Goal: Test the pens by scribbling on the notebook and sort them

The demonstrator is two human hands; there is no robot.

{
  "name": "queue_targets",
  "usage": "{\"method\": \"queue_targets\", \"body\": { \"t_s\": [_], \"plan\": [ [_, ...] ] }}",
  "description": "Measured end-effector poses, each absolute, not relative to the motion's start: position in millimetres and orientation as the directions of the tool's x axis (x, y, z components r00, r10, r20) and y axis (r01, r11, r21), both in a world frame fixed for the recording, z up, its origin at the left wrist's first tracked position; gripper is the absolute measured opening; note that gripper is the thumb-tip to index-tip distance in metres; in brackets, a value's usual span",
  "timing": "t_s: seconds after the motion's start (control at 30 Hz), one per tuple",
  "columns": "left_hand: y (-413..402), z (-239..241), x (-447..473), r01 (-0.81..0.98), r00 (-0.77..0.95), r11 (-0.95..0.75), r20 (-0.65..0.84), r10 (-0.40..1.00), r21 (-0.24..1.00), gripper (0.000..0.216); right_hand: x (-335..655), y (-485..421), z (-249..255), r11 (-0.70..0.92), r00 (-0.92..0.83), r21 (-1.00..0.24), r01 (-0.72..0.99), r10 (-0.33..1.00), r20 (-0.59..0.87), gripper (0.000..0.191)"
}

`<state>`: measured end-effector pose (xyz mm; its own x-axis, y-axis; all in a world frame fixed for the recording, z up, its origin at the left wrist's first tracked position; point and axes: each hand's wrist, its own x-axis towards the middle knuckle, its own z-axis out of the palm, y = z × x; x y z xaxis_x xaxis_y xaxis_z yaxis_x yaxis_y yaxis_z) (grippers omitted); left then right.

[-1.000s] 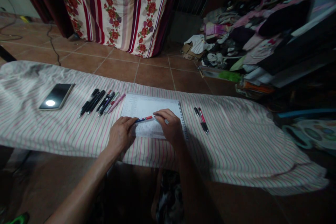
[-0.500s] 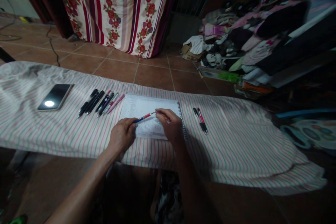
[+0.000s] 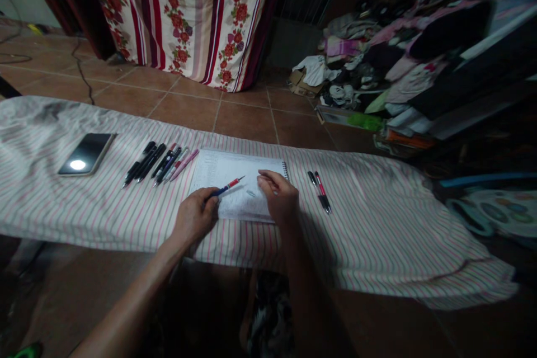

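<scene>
My left hand (image 3: 196, 213) is closed around the blue end of a slim blue, white and red pen (image 3: 230, 185). The pen's thin dark tip points up and to the right over an open spiral notebook (image 3: 235, 163) with writing on its page. To the right of that tip, apart from it, my right hand (image 3: 280, 193) hovers above the notebook's right side. Its thumb and forefinger are pinched together; whatever they may hold is too small to make out. A small bluish piece (image 3: 250, 193) lies on the page between the hands.
Left of the notebook lies a row of several pens (image 3: 161, 163), then a phone (image 3: 87, 154) with a bright reflection. Two more pens (image 3: 320, 192) lie to the right. A striped cloth (image 3: 377, 218) covers the table. Beyond are a floral curtain (image 3: 201, 17) and heaped clothes (image 3: 377, 56).
My right hand has drawn back to the right from the pen's tip, leaving a gap. The left hand still holds the pen in nearly the same place.
</scene>
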<state>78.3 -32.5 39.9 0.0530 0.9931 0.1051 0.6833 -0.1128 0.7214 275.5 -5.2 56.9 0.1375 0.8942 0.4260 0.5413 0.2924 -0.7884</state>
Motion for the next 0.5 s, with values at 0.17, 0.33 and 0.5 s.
{"method": "queue_targets", "body": {
  "t_s": [0.17,0.33,0.5],
  "plan": [
    [-30.1,38.6,75.0,0.660,-0.027,-0.020,0.050,0.998,0.751,0.034,292.0,-4.3,49.7,0.231,0.072,-0.627,0.744,0.905,0.420,0.011],
    [-29.5,40.3,74.2,0.629,-0.019,-0.015,0.034,0.999,0.777,0.032,291.9,-5.0,37.0,0.215,-0.056,-0.586,0.781,0.959,0.277,0.009],
    [-29.4,41.2,74.4,0.612,-0.015,-0.018,0.034,0.999,0.790,0.029,284.4,-3.7,27.7,0.219,-0.093,-0.553,0.804,0.965,0.247,0.009]
  ]
}}
